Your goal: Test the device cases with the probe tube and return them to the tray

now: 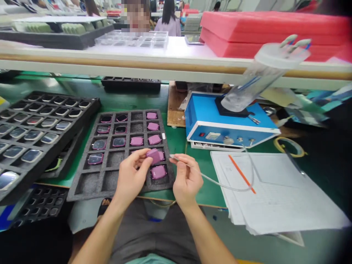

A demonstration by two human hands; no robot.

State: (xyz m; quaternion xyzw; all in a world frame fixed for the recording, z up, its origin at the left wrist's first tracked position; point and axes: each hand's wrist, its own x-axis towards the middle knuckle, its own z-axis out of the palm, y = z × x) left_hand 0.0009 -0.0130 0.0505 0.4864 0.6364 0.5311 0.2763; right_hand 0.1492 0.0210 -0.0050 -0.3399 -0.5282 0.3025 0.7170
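Observation:
Between the thumb and fingers of my left hand (pixel 134 172) is a purple watch case (pixel 154 156), held just above a grey foam tray (pixel 82 185). My right hand (pixel 187 178) pinches the tip end of a thin clear tube (pixel 217 183), which points toward the case with a small gap between them. That tube runs back to the front of a blue control box (pixel 228 126). In the tray's right columns lie purple cases face down, such as a purple watch case (pixel 158 172); the left columns hold cases with dark screens, such as a dark-screened watch case (pixel 95 158).
On the left stands a black tray (pixel 90 106) full of watch faces. A clear plastic cylinder (pixel 247 88) leans on the blue box. Papers (pixel 288 205) with an orange stick (pixel 242 174) and a tape roll (pixel 290 146) lie right. Red foam blocks (pixel 264 33) sit on the shelf (pixel 137 69).

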